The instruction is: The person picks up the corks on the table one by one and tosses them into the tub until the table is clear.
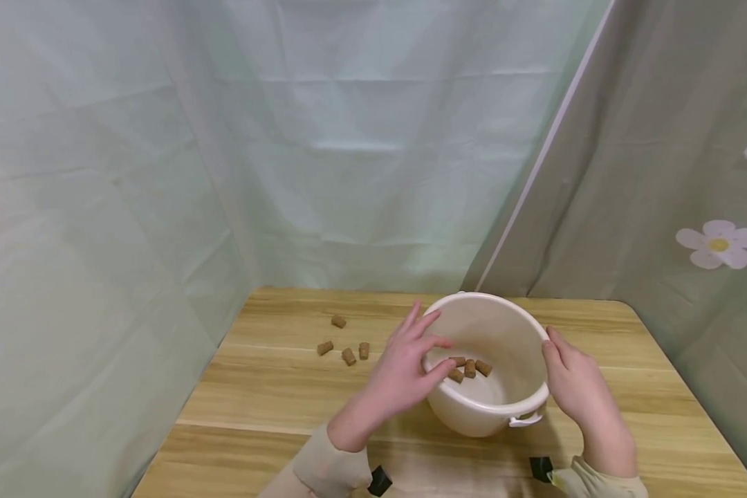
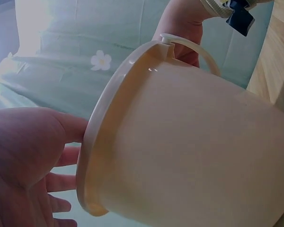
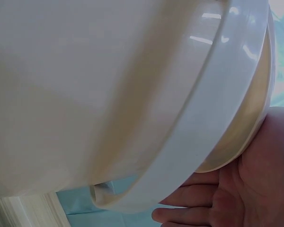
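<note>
A cream plastic bucket stands on the wooden table, with several corks lying on its floor. My right hand grips the bucket's right rim, thumb on the inner side; in the right wrist view its fingers lie outside, behind the handle. At the left rim is my left hand, its fingers spread and its thumb and index finger reaching over the opening. No object shows between those fingers. The left wrist view has this hand beside the rim with fairly straight fingers.
Several loose corks lie on the table left of the bucket, one of them farther back. Pale curtains hang behind and to the left; a grey-green curtain with white flowers hangs on the right.
</note>
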Tool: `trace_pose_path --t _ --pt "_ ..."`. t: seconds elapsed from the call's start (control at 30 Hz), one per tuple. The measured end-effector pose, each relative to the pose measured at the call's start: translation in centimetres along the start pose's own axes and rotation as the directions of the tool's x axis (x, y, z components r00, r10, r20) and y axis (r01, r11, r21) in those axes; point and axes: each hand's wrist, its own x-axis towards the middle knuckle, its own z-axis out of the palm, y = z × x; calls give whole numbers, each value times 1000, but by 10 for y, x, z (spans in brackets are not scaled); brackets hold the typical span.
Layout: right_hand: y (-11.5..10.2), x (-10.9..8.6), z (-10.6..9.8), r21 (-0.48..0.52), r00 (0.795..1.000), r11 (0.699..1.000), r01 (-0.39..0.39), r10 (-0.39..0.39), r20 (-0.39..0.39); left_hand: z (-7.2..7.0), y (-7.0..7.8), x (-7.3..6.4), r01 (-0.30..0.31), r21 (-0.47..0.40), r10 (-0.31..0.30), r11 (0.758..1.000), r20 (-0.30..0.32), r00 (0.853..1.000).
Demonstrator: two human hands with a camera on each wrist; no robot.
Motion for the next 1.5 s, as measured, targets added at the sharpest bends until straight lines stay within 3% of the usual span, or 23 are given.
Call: trace_pose_path --t 1.1,1.5 --pt "1 1 -1 2 1000 1000 -7 7 10 -9 -13 -12 7 -58 -12 998 -90 996" --pt "1 -1 1 2 1000 1000 0 0 -4 -17 -19 -23 30 -49 -36 998 -125 992"
